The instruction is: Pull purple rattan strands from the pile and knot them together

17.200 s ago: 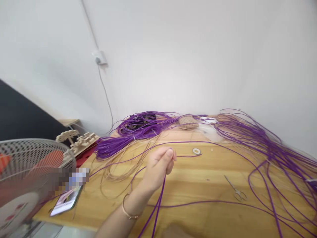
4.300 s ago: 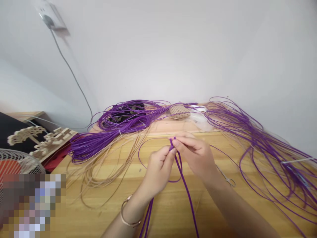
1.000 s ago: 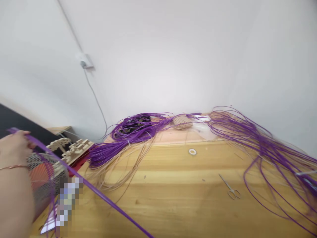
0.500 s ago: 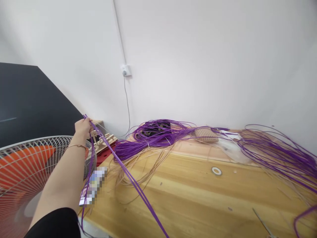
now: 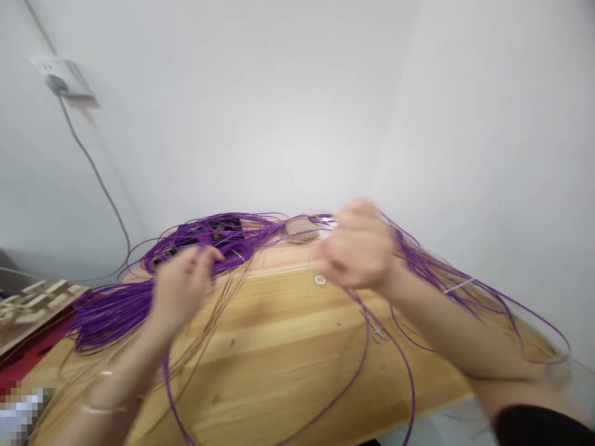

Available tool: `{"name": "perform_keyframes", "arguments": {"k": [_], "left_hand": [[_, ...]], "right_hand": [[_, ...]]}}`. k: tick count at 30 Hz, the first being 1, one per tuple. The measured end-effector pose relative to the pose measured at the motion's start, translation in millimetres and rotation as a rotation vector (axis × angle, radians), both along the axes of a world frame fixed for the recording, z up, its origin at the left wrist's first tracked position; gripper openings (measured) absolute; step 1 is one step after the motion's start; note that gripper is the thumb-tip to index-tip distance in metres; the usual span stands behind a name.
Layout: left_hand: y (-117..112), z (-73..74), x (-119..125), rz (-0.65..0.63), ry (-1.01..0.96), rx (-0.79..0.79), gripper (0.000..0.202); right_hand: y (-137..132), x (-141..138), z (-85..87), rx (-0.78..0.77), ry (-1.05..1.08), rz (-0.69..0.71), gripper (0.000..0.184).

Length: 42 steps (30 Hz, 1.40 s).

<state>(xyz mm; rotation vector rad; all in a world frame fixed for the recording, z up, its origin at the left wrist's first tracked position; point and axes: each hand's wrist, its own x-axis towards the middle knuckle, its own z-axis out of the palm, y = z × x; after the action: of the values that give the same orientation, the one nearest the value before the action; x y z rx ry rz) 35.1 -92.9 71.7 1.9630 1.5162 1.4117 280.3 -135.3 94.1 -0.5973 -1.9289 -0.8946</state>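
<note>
- clenching thin, smooth purple cords [image 5: 412, 396] in the bare right hand [image 5: 360, 248], raised over the striped yellow wooden table [image 5: 279, 353] and blurred; trailing two long curves down from there
- grasping more of the purple cords in the bare left hand [image 5: 181, 288], in front of a large, loose purple bundle [image 5: 109, 310]; cannot tell how many strands
- passing just beside small silver metal scissors [image 5: 375, 329], with a flat white ring [image 5: 315, 280] between the hands
- backed by a rounded, beige woven piece [image 5: 301, 230] beyond the ring

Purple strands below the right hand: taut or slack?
Slack: the purple strands bow in wide curves below the right hand.
</note>
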Motion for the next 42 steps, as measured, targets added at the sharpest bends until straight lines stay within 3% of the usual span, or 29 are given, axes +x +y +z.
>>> {"name": "perform_keyframes", "arguments": {"k": [2, 4, 8, 10, 14, 17, 20, 25, 32, 37, 42], "left_hand": [[-18.2, -33.0, 33.6, -0.207, -0.233, -0.075, 0.033], [-28.1, -59.2, 50.0, -0.298, -0.504, -0.157, 0.038], [-41.6, -83.1, 49.2, -0.385, -0.744, -0.419, 0.043], [-45.6, -85.8, 46.2, -0.385, -0.734, -0.439, 0.044], [-39.7, -89.0, 50.4, -0.331, -0.591, -0.327, 0.042], [-30.1, -93.3, 59.0, -0.263, -0.445, -0.244, 0.035], [-25.2, -98.7, 67.5, -0.277, -0.392, -0.215, 0.024], [-30.0, -103.8, 72.9, -0.265, -0.533, -0.300, 0.028], [-35.9, -91.2, 69.5, -0.350, -0.393, -0.325, 0.026], [-38.4, -87.3, 67.3, -0.415, -0.419, -0.412, 0.027], [-34.5, -91.1, 63.3, -0.498, -0.570, -0.560, 0.034]], "right_hand": [[15.1, -34.0, -13.4, 0.154, 0.039, 0.152, 0.034], [26.9, -66.6, -33.0, 0.203, 0.112, 0.271, 0.033], [35.7, -92.7, -66.5, 0.092, 0.151, 0.345, 0.029], [39.4, -90.3, -74.4, 0.055, 0.147, 0.342, 0.029], [50.9, -84.0, -82.4, 0.021, 0.150, 0.271, 0.031], [56.4, -83.9, -86.3, -0.014, 0.187, 0.205, 0.034], [56.8, -84.0, -87.1, -0.078, 0.255, 0.161, 0.037], [54.0, -78.6, -86.9, -0.171, 0.356, 0.096, 0.039], [49.9, -69.9, -95.2, -0.306, 0.450, 0.146, 0.040], [44.8, -70.1, -97.0, -0.341, 0.501, 0.211, 0.039], [55.8, -45.1, -92.1, -0.507, 0.255, 0.167, 0.042]]}}
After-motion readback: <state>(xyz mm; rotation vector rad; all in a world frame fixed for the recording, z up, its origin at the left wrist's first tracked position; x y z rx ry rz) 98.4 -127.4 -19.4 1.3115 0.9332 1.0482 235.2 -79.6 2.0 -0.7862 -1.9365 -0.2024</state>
